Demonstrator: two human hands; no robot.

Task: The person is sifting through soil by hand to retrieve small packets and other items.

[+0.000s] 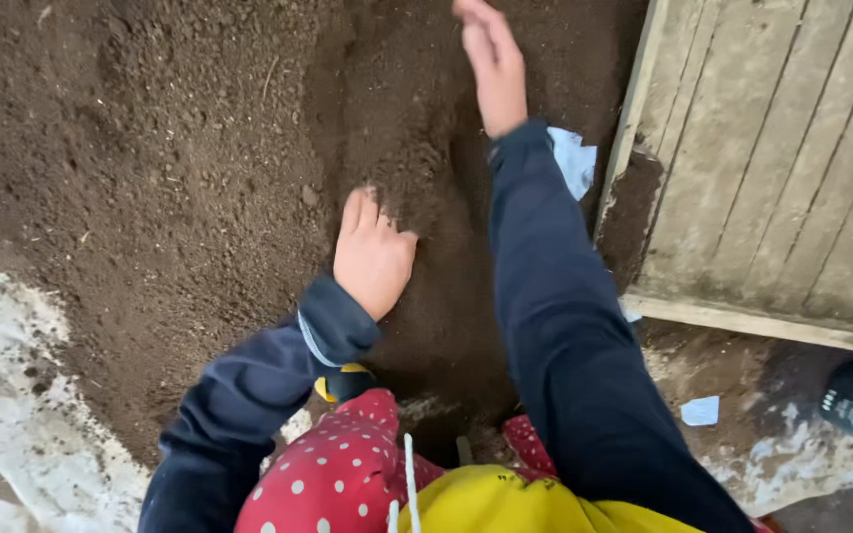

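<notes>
- Soil heap (170, 148), dark and crumbly, spread across floor from top left to centre, hollow scooped in middle.
- Left hand (372, 252) flat on soil at hollow edge, fingers dug in, grasping nothing solid.
- Right hand (491, 59) stretched far forward above soil, fingers straight and released, empty.
- Best handled by raking with cupped palms toward body, keeping loose crumbs together.
- Wooden boards (782, 158) at right; pale scrap (575, 158) beside right sleeve.

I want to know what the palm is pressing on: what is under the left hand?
Under the left hand lies the dark loose soil of the heap; its fingertips are sunk into it. What lies deeper beneath the palm is covered and cannot be seen.
</notes>
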